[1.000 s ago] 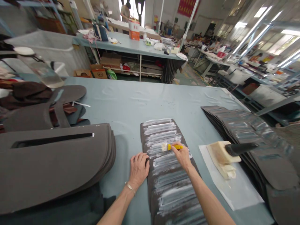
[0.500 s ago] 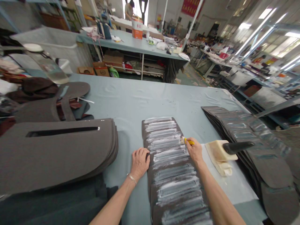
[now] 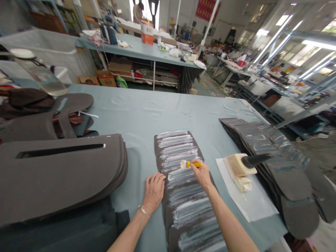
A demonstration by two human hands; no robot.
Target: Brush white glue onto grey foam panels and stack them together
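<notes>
In my right hand (image 3: 201, 175) is a small brush (image 3: 193, 164) with a yellow handle, its pale bristles on a dark grey panel piece (image 3: 172, 190). White, wet-looking streaks lie across the panel in rows. My left hand (image 3: 154, 189) rests flat at the panel's left edge, fingers stretched out and holding nothing; a bracelet is on that wrist. To the right of my right hand, a cream-coloured container (image 3: 237, 164) with a black, handle-like cylinder (image 3: 256, 160) stands on a white sheet (image 3: 249, 210).
A stack of dark panels (image 3: 290, 180) with streaks lies at the right. On the left is a pile of grey panels (image 3: 65, 178), the top one slotted. Behind it stands a clear bottle (image 3: 42, 75). A second table (image 3: 126, 49) and a person (image 3: 138, 14) are farther back.
My right hand has drawn the brush leftward, from the panel's right edge to its middle. My left hand stays at the left edge. The view has shifted slightly to the right.
</notes>
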